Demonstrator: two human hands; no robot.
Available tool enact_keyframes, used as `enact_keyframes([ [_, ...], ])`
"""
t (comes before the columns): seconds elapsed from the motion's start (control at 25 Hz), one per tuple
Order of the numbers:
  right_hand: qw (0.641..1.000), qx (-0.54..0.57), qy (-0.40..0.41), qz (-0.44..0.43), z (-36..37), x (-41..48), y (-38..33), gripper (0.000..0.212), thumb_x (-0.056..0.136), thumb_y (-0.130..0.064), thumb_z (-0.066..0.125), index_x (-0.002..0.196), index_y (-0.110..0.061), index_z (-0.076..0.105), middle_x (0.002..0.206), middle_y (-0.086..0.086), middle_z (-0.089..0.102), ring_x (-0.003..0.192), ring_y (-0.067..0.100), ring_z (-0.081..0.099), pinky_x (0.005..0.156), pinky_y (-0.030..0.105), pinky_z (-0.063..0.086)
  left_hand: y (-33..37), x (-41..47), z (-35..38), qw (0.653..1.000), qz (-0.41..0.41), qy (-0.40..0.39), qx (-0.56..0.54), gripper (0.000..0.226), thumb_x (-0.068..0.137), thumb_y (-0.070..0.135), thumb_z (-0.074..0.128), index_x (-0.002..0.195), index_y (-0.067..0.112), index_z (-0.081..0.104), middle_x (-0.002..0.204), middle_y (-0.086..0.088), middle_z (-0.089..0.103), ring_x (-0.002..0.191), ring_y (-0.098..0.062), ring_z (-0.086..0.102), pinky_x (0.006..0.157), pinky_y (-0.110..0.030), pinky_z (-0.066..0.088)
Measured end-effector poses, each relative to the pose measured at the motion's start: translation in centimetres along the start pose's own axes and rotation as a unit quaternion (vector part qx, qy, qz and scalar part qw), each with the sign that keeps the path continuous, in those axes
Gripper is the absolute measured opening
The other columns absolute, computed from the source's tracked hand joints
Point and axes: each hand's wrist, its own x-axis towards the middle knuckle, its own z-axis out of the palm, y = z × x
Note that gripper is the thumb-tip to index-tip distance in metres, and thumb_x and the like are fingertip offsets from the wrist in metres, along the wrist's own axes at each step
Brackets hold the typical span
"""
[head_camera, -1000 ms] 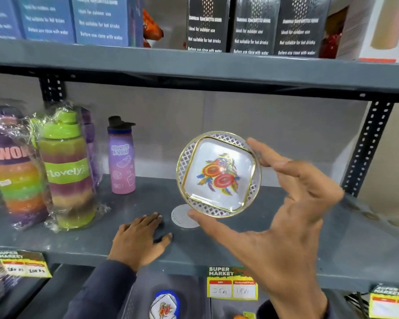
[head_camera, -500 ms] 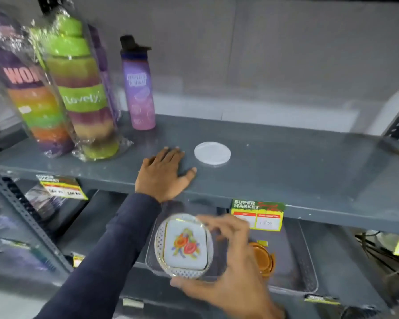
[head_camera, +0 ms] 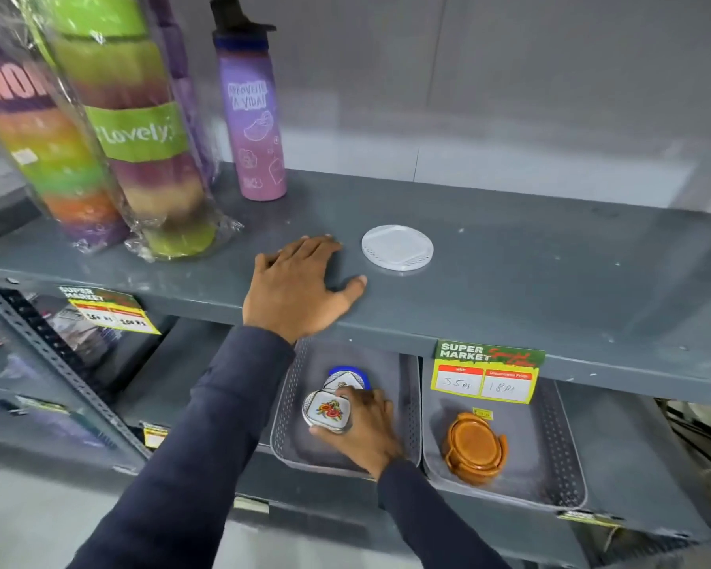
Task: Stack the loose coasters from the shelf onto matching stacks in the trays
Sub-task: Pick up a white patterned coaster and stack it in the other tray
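Half a second ago the right hand (head_camera: 360, 425) held the floral coaster (head_camera: 327, 410) in the air in front of the lower shelf; now it has lowered it into the left grey tray (head_camera: 411, 408), onto the white stack in front of a blue-rimmed coaster (head_camera: 352, 370). The fingers (head_camera: 345, 390) curl around the coaster's right edge, thumb beneath, gripping it. The right arm reaches forward and down. The left hand (head_camera: 296, 287) stays flat, fingers spread, on the upper shelf (head_camera: 551, 281), near a loose white coaster (head_camera: 397, 247). An orange stack (head_camera: 475, 447) sits in the neighbouring tray.
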Motion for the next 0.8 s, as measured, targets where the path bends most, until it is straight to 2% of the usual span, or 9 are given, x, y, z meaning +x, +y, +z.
enact_keyframes([
  [0.08,0.998,-0.059,-0.01,0.002,0.8,1.4,0.4,0.076,0.07,-0.082,0.057,0.129,-0.034,0.057,0.134,-0.008,0.065,0.127,0.025,0.046,0.101,0.042,0.036,0.0,0.1,0.0,1.0,0.0,0.002,-0.002,0.071,0.079,0.073,0.038,0.138,0.036,0.046,0.151,0.018,0.043,0.143,-0.01,0.035,0.107,-0.039,0.025],
  [0.2,0.994,-0.11,-0.011,0.0,2.0,2.3,1.1,0.079,0.071,-0.086,0.048,0.127,-0.032,0.062,0.138,-0.009,0.064,0.128,0.024,0.047,0.098,0.044,0.034,0.0,0.1,0.0,1.0,0.0,0.003,-0.002,0.071,0.079,0.073,0.038,0.138,0.036,0.046,0.151,0.017,0.044,0.142,-0.01,0.036,0.106,-0.04,0.026],
  [0.36,0.991,-0.13,-0.004,0.004,2.6,2.6,2.3,0.078,0.071,-0.085,0.048,0.123,-0.03,0.066,0.134,-0.008,0.065,0.125,0.024,0.045,0.097,0.043,0.034,0.1,0.1,0.0,1.0,0.003,0.005,0.003,0.071,0.079,0.074,0.036,0.138,0.036,0.046,0.151,0.018,0.043,0.14,-0.01,0.037,0.103,-0.038,0.026],
  [0.44,0.991,-0.135,-0.009,0.006,2.7,2.9,2.7,0.078,0.071,-0.082,0.056,0.128,-0.03,0.065,0.147,-0.003,0.052,0.132,0.028,0.041,0.103,0.045,0.034,0.1,0.1,0.0,1.0,0.004,0.007,0.006,0.071,0.079,0.074,0.036,0.138,0.036,0.046,0.15,0.018,0.043,0.139,-0.011,0.038,0.102,-0.037,0.026],
  [0.56,0.991,-0.122,-0.027,0.04,2.8,3.5,2.8,0.078,0.072,-0.078,0.064,0.134,-0.03,0.061,0.167,0.009,0.016,0.152,0.038,0.019,0.119,0.048,0.028,0.1,0.2,0.1,1.0,0.003,0.004,0.005,0.071,0.078,0.075,0.035,0.138,0.037,0.046,0.15,0.019,0.043,0.138,-0.011,0.039,0.101,-0.037,0.026],
  [0.6,0.993,-0.105,-0.036,0.049,2.8,3.6,2.8,0.078,0.072,-0.075,0.067,0.135,-0.03,0.06,0.168,0.01,0.011,0.153,0.039,0.02,0.121,0.046,0.029,0.1,0.2,0.1,1.0,0.003,0.004,0.005,0.071,0.078,0.075,0.035,0.137,0.037,0.046,0.149,0.019,0.043,0.137,-0.011,0.039,0.1,-0.037,0.026],
  [0.64,0.994,-0.081,-0.043,0.051,2.7,3.8,2.8,0.076,0.073,-0.072,0.07,0.136,-0.029,0.06,0.168,0.012,0.013,0.151,0.037,0.029,0.121,0.042,0.033,0.1,0.2,0.1,1.0,0.003,0.005,0.006,0.071,0.078,0.074,0.035,0.137,0.037,0.046,0.149,0.018,0.044,0.136,-0.011,0.04,0.1,-0.037,0.026],
  [0.72,0.997,-0.043,-0.049,0.048,2.5,4.0,2.8,0.071,0.077,-0.064,0.074,0.136,-0.028,0.061,0.164,0.012,0.027,0.136,0.033,0.051,0.115,0.035,0.041,0.1,0.2,0.0,1.0,0.004,0.004,0.008,0.07,0.078,0.074,0.036,0.137,0.037,0.046,0.148,0.018,0.044,0.135,-0.011,0.041,0.1,-0.037,0.026],
  [0.8,0.996,-0.055,-0.047,0.044,2.2,4.4,3.0,0.063,0.085,-0.056,0.07,0.141,-0.029,0.058,0.158,0.01,0.039,0.13,0.032,0.055,0.113,0.031,0.041,0.1,0.2,-0.1,1.0,0.004,0.004,0.009,0.069,0.079,0.074,0.036,0.136,0.037,0.046,0.148,0.019,0.044,0.135,-0.011,0.04,0.101,-0.038,0.026],
])
